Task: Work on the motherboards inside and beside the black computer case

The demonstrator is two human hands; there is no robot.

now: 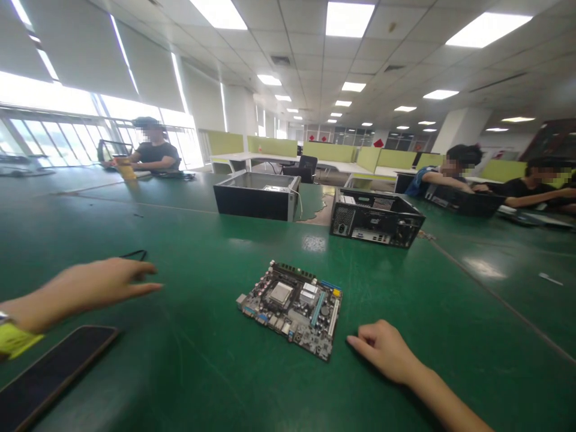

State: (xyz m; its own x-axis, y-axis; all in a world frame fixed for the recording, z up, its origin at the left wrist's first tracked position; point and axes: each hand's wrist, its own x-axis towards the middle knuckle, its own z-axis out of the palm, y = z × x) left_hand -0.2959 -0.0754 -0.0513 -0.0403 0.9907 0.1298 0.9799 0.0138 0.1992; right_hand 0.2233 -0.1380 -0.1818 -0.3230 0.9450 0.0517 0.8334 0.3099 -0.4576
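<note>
A bare computer motherboard [292,307] lies flat on the green table [202,360] in front of me. My right hand [382,351] rests on the table just right of the board's near corner, fingers curled loosely, holding nothing. My left hand [99,285] hovers over the table at the left, fingers stretched out toward a small black looped item [135,254], and holds nothing. A yellow band [13,339] is on my left wrist. A dark phone [49,375] lies face up near my left forearm.
Two open computer cases stand behind the board: a black one [257,196] at centre and one with its rear panel toward me [375,219] to the right. One person sits at the far left [155,153], two more at the far right [450,174]. Green office partitions [324,150] line the back.
</note>
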